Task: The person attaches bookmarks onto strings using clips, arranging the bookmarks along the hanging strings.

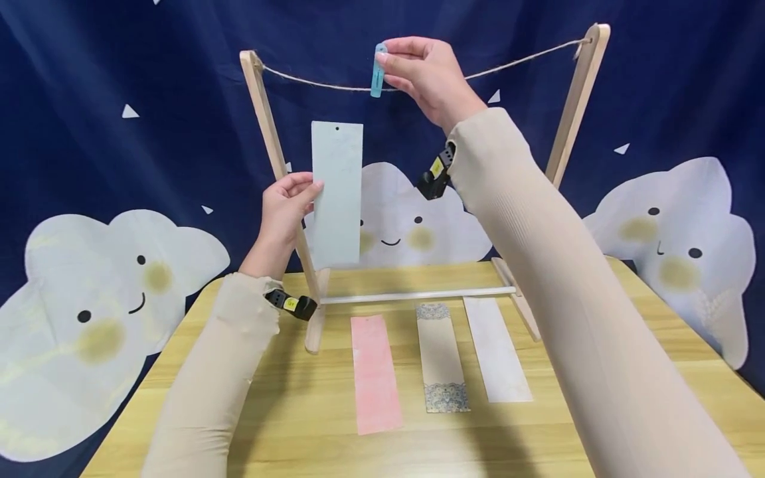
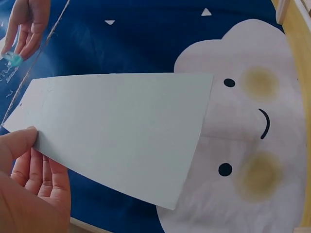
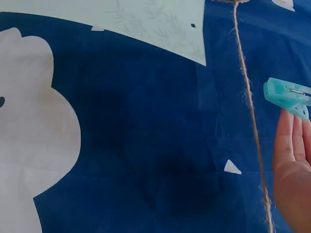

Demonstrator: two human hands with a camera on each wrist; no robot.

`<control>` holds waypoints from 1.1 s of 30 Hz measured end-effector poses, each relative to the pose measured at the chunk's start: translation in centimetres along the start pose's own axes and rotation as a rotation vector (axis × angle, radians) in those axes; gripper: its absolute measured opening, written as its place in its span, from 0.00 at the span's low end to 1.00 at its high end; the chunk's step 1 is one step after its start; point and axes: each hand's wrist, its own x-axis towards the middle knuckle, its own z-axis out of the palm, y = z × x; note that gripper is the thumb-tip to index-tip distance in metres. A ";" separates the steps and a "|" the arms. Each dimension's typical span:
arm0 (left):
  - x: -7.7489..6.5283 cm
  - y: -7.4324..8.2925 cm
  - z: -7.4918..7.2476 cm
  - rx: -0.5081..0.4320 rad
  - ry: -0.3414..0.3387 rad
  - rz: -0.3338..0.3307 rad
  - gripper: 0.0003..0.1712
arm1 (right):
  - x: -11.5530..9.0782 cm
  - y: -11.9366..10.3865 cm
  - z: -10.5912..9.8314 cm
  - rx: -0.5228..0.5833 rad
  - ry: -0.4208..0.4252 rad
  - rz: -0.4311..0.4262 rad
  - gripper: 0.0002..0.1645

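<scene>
My left hand [image 1: 285, 207] pinches a pale mint-green paper bookmark [image 1: 337, 199] by its left edge. The bookmark hangs upright below the string, its punched hole at the top; faint leaf markings show near that end in the right wrist view. My right hand [image 1: 427, 73] pinches a translucent teal clothespin [image 1: 377, 72] between thumb and fingers, at the height of the twine [image 1: 323, 84]. In the right wrist view, the clothespin [image 3: 289, 96] appears beside the twine [image 3: 250, 107], a gap between them. The bookmark touches neither twine nor clothespin.
A wooden frame with two slanting posts [image 1: 570, 109] carries the twine, and a white rod [image 1: 418, 294] joins its feet. On the wooden table [image 1: 299, 425] lie a pink bookmark [image 1: 376, 375], a beige patterned one [image 1: 441, 352] and a white one [image 1: 499, 352]. Behind hangs a dark blue cloud-printed curtain [image 1: 179, 133].
</scene>
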 end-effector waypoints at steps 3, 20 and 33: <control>0.2 0.2 0.6 -0.014 0.004 -0.007 0.06 | 0.4 0.2 0.5 0.011 0.005 -0.022 0.19; 1.0 0.1 1.6 -0.082 0.048 -0.028 0.05 | 1.8 0.5 2.4 -0.055 0.064 -0.184 0.16; 1.1 0.1 1.8 -0.104 0.064 -0.045 0.04 | 1.0 0.1 3.8 -0.114 0.140 -0.145 0.09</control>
